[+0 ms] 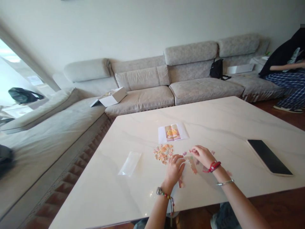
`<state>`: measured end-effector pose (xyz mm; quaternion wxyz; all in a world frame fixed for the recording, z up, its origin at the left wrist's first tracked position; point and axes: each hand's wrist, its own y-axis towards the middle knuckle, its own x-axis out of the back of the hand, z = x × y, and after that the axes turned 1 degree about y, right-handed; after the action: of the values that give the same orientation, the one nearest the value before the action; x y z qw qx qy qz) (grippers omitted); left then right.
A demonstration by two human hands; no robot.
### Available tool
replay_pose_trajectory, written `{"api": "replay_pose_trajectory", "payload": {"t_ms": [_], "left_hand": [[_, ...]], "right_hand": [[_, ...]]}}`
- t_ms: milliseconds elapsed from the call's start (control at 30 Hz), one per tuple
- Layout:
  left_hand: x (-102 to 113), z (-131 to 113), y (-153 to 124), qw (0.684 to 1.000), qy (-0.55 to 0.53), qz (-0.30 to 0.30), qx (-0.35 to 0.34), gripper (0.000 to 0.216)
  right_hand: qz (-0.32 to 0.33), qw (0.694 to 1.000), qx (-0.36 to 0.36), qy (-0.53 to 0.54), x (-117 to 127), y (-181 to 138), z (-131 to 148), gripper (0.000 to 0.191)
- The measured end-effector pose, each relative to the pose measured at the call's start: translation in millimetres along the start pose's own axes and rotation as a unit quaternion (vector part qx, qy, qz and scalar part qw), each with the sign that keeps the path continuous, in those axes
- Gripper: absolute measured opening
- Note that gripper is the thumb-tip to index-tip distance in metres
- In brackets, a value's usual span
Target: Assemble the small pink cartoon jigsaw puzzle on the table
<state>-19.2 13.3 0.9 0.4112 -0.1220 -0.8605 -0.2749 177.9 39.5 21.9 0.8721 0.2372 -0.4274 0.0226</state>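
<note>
Near the table's front edge, my left hand (pixel 175 166) rests on the tabletop with fingers extended, beside and partly over joined jigsaw pieces. A short joined strip (pixel 180 183) shows below that hand. My right hand (pixel 203 155) is closed in a pinch on a small puzzle piece (pixel 190 151), mostly hidden by the fingertips. Between the hands lies a joined orange-pink puzzle section (pixel 192 166). Left of them is a pile of loose puzzle pieces (pixel 163 153). Several pinkish pieces lie partly hidden under and beyond my right hand and wrist.
Behind the pile lies a paper sheet with a printed picture (pixel 172 132). A clear plastic bag (pixel 130 163) is on the left of the white table (pixel 95 190), a dark tablet-like device (pixel 269 156) on the right. A grey sofa (pixel 145 95) stands behind. Another person (pixel 283 68) sits far right.
</note>
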Motion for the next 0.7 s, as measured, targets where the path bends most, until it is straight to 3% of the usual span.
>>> {"api": "replay_pose_trajectory", "payload": {"t_ms": [200, 333, 567, 700], "left_hand": [[1, 1, 6, 1.0, 0.013, -0.027, -0.007, 0.018], [4, 0, 2, 0.999, 0.017, -0.022, -0.018, 0.019], [3, -17, -29, 0.999, 0.021, 0.029, 0.015, 0.02], [1, -25, -47, 0.997, 0.035, 0.071, 0.01, 0.021]], "right_hand": [[-0.02, 1.0, 0.014, -0.012, 5, 23, -5, 0.006], [-0.006, 1.0, 0.0, -0.019, 15, 18, 0, 0.005], [0.145, 0.989, -0.034, -0.005, 19, -45, 13, 0.006], [0.17, 0.984, -0.047, -0.008, 11, -74, 14, 0.007]]}}
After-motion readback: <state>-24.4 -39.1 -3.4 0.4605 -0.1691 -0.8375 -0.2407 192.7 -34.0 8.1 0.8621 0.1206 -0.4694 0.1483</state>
